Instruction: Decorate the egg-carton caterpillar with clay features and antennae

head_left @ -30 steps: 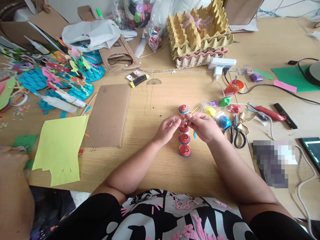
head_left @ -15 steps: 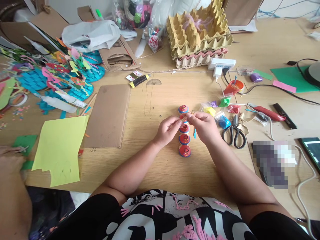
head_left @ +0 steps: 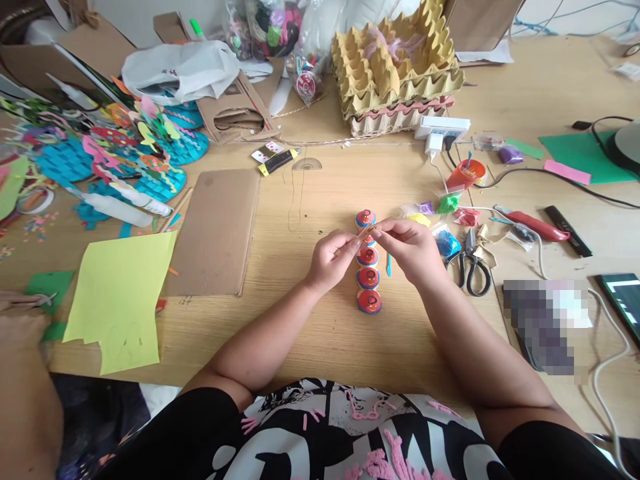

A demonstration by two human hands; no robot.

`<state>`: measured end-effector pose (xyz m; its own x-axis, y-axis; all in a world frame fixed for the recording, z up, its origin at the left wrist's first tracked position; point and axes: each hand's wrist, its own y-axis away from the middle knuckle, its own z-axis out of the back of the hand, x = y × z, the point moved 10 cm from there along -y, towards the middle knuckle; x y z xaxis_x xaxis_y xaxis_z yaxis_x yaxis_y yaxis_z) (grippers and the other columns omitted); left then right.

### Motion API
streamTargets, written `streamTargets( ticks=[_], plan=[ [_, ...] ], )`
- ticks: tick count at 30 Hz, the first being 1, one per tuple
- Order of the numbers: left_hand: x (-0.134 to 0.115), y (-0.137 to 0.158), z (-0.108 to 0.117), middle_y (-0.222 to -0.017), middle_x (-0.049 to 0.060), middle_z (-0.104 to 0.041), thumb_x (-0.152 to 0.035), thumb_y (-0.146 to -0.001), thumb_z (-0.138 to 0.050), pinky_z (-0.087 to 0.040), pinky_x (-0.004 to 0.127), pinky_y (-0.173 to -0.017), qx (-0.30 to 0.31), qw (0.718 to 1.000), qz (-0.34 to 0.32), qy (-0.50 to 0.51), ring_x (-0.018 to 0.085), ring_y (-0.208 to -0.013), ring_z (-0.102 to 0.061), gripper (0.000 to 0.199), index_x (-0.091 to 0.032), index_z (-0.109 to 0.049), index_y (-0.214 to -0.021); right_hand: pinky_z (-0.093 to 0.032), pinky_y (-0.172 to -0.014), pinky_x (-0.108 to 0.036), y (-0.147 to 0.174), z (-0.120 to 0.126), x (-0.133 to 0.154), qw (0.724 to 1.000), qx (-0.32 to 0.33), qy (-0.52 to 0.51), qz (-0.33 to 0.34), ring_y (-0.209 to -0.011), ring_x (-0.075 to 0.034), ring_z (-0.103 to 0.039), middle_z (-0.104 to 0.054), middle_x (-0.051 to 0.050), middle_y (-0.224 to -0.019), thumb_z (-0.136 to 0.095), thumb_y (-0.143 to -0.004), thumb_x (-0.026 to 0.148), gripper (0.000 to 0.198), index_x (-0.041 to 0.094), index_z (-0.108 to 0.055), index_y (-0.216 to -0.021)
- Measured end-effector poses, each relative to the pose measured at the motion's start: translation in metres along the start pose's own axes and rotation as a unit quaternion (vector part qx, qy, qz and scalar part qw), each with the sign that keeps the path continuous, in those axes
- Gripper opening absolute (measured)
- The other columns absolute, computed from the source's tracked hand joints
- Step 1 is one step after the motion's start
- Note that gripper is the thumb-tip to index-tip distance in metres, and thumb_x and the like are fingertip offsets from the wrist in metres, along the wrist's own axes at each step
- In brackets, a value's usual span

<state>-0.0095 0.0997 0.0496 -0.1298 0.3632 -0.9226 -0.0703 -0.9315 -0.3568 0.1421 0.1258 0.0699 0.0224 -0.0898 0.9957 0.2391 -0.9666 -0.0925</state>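
My left hand (head_left: pixel 333 259) and my right hand (head_left: pixel 411 248) meet above a column of small red-and-blue decorated rounds (head_left: pixel 369 278). Between their pinched fingertips runs a thin golden-brown strand (head_left: pixel 367 231), too fine to tell whether it is string or wire. Both hands are closed on it, thumb against fingers. Each round has a pale scalloped edge and a red top with small dark and yellow marks; the second from the back is partly hidden by my fingers. A small blue plastic tool (head_left: pixel 389 265) lies beside the column, under my right hand.
Right of my hands lie black-handled scissors (head_left: pixel 469 267), blue clay in a bag (head_left: pixel 447 243) and an orange cup (head_left: pixel 465 175). A cardboard sheet (head_left: pixel 215 233) and yellow paper (head_left: pixel 123 300) lie left. Egg trays (head_left: pixel 395 80) stand behind. Another person's arm (head_left: pixel 25 373) reaches in at far left.
My right hand has shifted slightly to the right and turned a little. Less of the strand sticks out past its fingertips. My left hand has barely moved.
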Motion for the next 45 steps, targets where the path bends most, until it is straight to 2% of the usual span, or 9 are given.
streamTargets(
  ticks=[3,7,12,16,20,26,35,41,45],
  plan=[
    [0.001,0.000,-0.001,-0.077,0.003,-0.071,-0.056,-0.101,-0.063,-0.050,0.028,-0.076,0.000,0.999,0.019,0.026,0.015,-0.075,-0.065,0.044,-0.017,-0.074,-0.082,-0.056,-0.073,-0.034,-0.001,0.004,0.002,1.000,-0.002,0.021,0.011,-0.078,-0.020,-0.070,-0.079,-0.006,-0.085,-0.090,-0.077,0.055,0.036,0.021,-0.080,-0.084],
    [0.011,0.000,-0.007,-0.072,0.002,-0.068,-0.063,-0.095,-0.067,-0.050,0.028,-0.073,0.018,0.992,0.068,0.104,0.014,-0.072,-0.063,0.049,-0.017,-0.071,-0.077,-0.054,-0.072,-0.034,0.001,0.004,0.013,0.994,0.020,0.092,0.053,-0.078,-0.019,-0.069,-0.077,-0.007,-0.087,-0.081,-0.087,0.054,0.033,0.021,-0.079,-0.088],
    [0.022,0.002,-0.018,-0.068,0.001,-0.064,-0.061,-0.095,-0.069,-0.050,0.028,-0.072,0.059,0.974,0.105,0.193,0.013,-0.069,-0.059,0.049,-0.017,-0.071,-0.074,-0.051,-0.069,-0.032,0.005,0.003,0.036,0.975,0.020,0.182,0.129,-0.075,-0.017,-0.066,-0.076,-0.006,-0.086,-0.075,-0.093,0.037,0.017,0.021,-0.078,-0.088],
    [0.017,0.002,-0.022,-0.066,0.001,-0.060,-0.062,-0.096,-0.067,-0.048,0.028,-0.069,0.083,0.969,0.104,0.207,0.013,-0.066,-0.055,0.051,-0.017,-0.069,-0.072,-0.050,-0.067,-0.031,0.009,0.000,0.045,0.961,0.015,0.223,0.165,-0.072,-0.016,-0.063,-0.075,-0.005,-0.083,-0.074,-0.094,0.031,0.013,0.021,-0.076,-0.087],
    [0.012,0.002,-0.023,-0.064,0.000,-0.055,-0.063,-0.096,-0.066,-0.045,0.028,-0.068,0.091,0.970,0.099,0.200,0.013,-0.066,-0.052,0.054,-0.017,-0.064,-0.069,-0.048,-0.065,-0.030,0.010,-0.002,0.047,0.956,0.017,0.235,0.174,-0.069,-0.015,-0.061,-0.072,-0.003,-0.078,-0.074,-0.093,0.029,0.011,0.020,-0.074,-0.087],
    [0.019,0.003,-0.026,-0.065,0.000,-0.053,-0.065,-0.096,-0.064,-0.041,0.029,-0.067,0.102,0.967,0.113,0.204,0.013,-0.065,-0.049,0.056,-0.017,-0.062,-0.068,-0.047,-0.065,-0.030,0.011,-0.003,0.051,0.948,0.029,0.252,0.191,-0.069,-0.015,-0.061,-0.071,-0.003,-0.077,-0.070,-0.095,0.027,0.011,0.020,-0.073,-0.087],
    [0.023,0.004,-0.031,-0.064,0.001,-0.051,-0.068,-0.095,-0.063,-0.039,0.033,-0.067,0.127,0.959,0.132,0.215,0.015,-0.064,-0.046,0.056,-0.019,-0.060,-0.066,-0.048,-0.070,-0.034,0.011,-0.004,0.048,0.961,0.010,0.234,0.148,-0.069,-0.017,-0.058,-0.067,-0.003,-0.075,-0.067,-0.095,0.031,0.015,0.023,-0.068,-0.082],
    [0.022,0.002,-0.030,-0.062,0.001,-0.048,-0.069,-0.093,-0.064,-0.037,0.034,-0.065,0.118,0.959,0.136,0.219,0.015,-0.063,-0.043,0.058,-0.020,-0.056,-0.062,-0.048,-0.070,-0.034,0.013,-0.004,0.055,0.951,-0.002,0.259,0.168,-0.069,-0.017,-0.058,-0.069,-0.003,-0.077,-0.068,-0.093,0.026,0.012,0.023,-0.071,-0.082],
    [0.022,0.002,-0.032,-0.062,0.001,-0.048,-0.070,-0.092,-0.064,-0.036,0.033,-0.065,0.121,0.957,0.139,0.225,0.015,-0.063,-0.042,0.059,-0.020,-0.056,-0.062,-0.048,-0.068,-0.033,0.013,-0.002,0.052,0.954,-0.006,0.258,0.154,-0.067,-0.016,-0.058,-0.071,-0.002,-0.079,-0.071,-0.091,0.025,0.006,0.023,-0.072,-0.085]
  ],
)
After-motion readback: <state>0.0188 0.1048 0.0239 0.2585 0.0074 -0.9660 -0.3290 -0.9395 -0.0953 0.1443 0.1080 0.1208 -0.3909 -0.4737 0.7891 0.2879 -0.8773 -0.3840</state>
